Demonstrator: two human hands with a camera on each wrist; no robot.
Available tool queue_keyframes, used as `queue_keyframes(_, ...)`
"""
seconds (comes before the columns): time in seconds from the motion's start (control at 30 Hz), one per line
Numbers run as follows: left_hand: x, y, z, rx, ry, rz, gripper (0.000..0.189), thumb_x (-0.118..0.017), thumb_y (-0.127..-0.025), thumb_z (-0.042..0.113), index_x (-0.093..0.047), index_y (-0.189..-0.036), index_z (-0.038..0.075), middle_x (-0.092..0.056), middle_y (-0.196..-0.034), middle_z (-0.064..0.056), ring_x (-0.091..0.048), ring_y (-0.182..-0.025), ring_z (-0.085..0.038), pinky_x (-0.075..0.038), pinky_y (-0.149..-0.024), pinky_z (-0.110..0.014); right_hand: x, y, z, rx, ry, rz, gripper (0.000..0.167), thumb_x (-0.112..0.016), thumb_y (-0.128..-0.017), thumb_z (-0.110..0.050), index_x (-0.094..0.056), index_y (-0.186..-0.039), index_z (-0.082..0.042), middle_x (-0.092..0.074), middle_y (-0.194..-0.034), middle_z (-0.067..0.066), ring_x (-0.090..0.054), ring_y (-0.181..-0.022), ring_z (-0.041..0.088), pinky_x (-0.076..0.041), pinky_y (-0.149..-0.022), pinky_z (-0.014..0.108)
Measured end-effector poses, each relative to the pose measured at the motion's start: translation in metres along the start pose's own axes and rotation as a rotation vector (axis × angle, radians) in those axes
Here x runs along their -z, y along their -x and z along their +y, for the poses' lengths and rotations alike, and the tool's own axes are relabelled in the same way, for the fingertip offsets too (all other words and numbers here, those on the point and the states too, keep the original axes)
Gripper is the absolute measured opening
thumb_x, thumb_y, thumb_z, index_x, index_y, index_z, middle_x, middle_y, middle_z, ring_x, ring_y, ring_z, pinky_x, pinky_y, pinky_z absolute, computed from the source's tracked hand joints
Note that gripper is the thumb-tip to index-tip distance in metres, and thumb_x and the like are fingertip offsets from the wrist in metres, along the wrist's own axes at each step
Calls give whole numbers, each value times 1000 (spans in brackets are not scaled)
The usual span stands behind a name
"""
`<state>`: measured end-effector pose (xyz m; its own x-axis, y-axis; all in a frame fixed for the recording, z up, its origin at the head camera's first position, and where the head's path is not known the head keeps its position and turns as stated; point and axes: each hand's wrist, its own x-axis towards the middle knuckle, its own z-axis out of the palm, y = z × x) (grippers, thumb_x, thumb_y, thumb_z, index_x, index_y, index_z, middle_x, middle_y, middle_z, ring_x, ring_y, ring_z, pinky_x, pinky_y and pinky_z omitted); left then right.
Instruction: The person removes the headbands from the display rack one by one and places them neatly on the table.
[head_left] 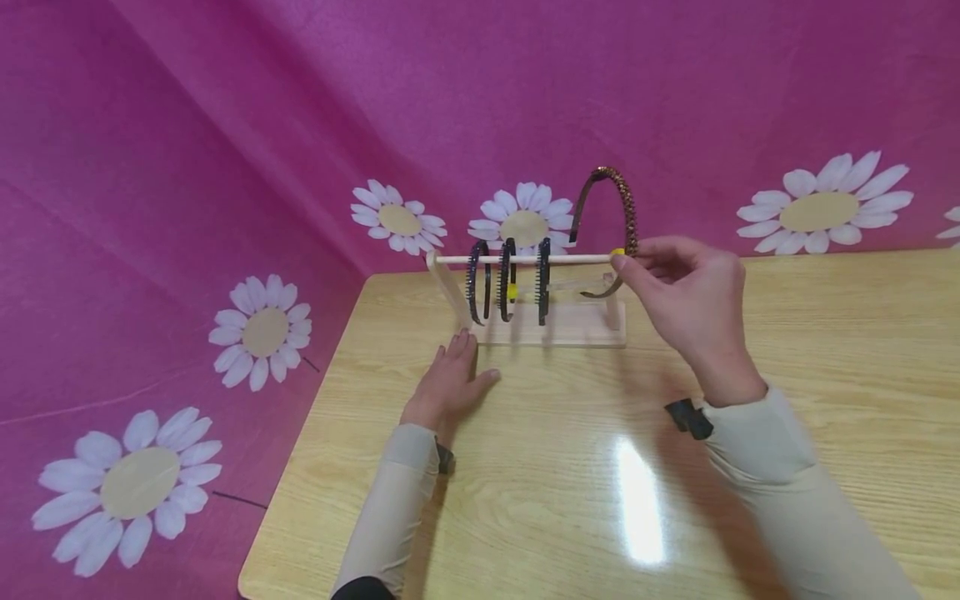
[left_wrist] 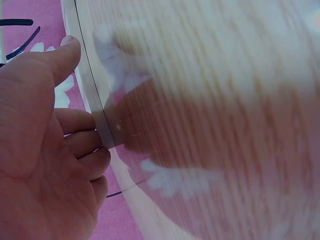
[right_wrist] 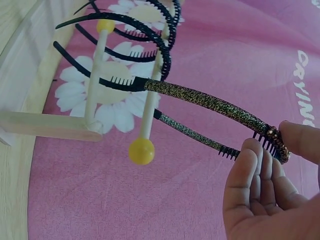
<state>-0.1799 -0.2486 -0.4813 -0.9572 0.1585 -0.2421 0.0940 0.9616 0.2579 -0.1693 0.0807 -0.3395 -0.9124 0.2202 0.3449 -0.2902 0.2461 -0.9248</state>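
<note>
My right hand (head_left: 697,304) pinches a glittery brown-gold headband (head_left: 628,204) between thumb and fingers, at its beaded part. In the right wrist view its two arms point towards the rod (right_wrist: 148,112) of a small wooden stand, close to the yellow ball (right_wrist: 141,151) at the rod's end. Three black toothed headbands (head_left: 543,283) hang along the rod in the head view. My left hand (head_left: 450,383) lies with extended fingers against the front left corner of the stand's base (head_left: 555,335); in the left wrist view its fingertips touch the base's edge.
The stand is at the back of a light wood table (head_left: 525,483), near its left corner. Behind and to the left hangs a pink cloth (head_left: 225,100) printed with white daisies. A second yellow ball (right_wrist: 105,25) shows on a lower rod of the stand.
</note>
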Motion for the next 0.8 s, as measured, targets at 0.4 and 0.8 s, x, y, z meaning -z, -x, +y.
queue_keyframes(0.4,0,1,-1,-11,3,13,85,-46,-101,59,-17,-161,7,-8,-167,-9,-9,-153,-24,-5,-123,-40,20,0,3,-42,-179,4,24,-83,-83,-11,-76,-100,4,-74,-81,-2,-69,-71,10,-57,-65,17)
queue_keyframes(0.8,0,0,-4,-38,10,19,84,-46,-101,58,-18,-161,6,-8,-167,-9,-9,-153,-24,-5,-123,-39,36,1,8,-47,-396,-70,16,-80,-84,-2,-74,-96,8,-74,-81,6,-67,-65,14,-57,-60,18)
